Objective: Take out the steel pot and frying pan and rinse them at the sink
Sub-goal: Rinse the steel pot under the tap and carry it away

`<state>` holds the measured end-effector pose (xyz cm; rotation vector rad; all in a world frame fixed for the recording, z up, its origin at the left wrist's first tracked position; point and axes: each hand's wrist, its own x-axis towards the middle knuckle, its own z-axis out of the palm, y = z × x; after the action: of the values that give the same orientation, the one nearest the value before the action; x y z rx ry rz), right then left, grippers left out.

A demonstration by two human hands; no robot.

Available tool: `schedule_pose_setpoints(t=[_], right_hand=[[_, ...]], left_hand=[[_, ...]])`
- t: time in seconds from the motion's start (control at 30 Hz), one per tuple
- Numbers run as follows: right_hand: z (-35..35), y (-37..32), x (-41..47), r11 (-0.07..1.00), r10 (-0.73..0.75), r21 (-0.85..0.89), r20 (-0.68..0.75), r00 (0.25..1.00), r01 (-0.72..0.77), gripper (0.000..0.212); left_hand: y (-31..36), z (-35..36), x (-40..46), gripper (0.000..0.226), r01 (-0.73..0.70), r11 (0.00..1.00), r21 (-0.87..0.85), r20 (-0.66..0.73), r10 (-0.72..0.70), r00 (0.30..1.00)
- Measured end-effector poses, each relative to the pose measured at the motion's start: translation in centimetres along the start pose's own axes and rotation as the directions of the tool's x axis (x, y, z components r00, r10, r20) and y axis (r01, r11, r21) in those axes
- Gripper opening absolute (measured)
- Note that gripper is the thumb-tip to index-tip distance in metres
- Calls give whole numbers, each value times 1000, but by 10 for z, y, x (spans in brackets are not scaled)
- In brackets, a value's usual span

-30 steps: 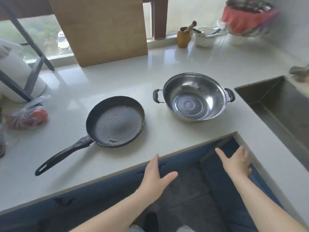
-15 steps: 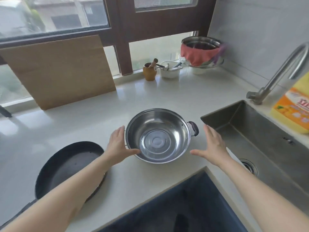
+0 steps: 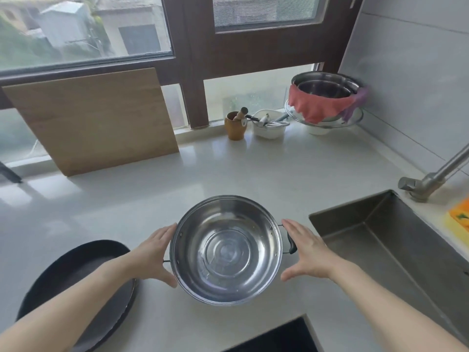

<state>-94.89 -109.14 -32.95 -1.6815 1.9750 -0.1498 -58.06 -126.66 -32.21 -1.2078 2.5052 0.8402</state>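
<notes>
A round steel pot (image 3: 225, 250) with two black side handles stands on the pale countertop (image 3: 253, 174), empty and shiny inside. My left hand (image 3: 154, 252) lies against its left side, covering that handle, fingers straight and thumb spread. My right hand (image 3: 307, 250) is at the right handle, fingers straight, with the black grip showing beside my fingers. The black frying pan (image 3: 83, 280) sits at the lower left, partly under my left forearm; its handle is out of sight. The steel sink (image 3: 396, 250) is sunk into the counter at the right.
A tap (image 3: 431, 174) rises behind the sink, with a yellow-orange package (image 3: 459, 219) beside it. A wooden board (image 3: 94, 118) leans on the window. A wooden cup, a white bowl with utensils (image 3: 269, 125) and stacked steel bowls with a red cloth (image 3: 324, 100) line the back.
The view swung up from the counter's front edge toward the sink. Both hands rose from below the counter and closed in on the two sides of the pot.
</notes>
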Motion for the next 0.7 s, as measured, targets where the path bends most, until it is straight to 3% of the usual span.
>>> schedule_pose_setpoints(t=[0.2,0.37,0.53,0.7], right_hand=[[-2,-8,9,984,-68,169,56,996,58,129],[-2,-15,10,962,-52,273,69,996,31,129],[-7,-13,-1,937,-15,348,-2,1000,15,131],[-37,17,-37,922,131,380,-116,985,-78,135]], left_hand=[[-10,-1,7,159,-23,1000,6,8,23,1000],[-11,-8,11,146,-80,997,-18,24,80,997],[0,-20,27,146,-151,988,16,18,150,988],[57,-50,78,151,-288,953,90,37,286,958]])
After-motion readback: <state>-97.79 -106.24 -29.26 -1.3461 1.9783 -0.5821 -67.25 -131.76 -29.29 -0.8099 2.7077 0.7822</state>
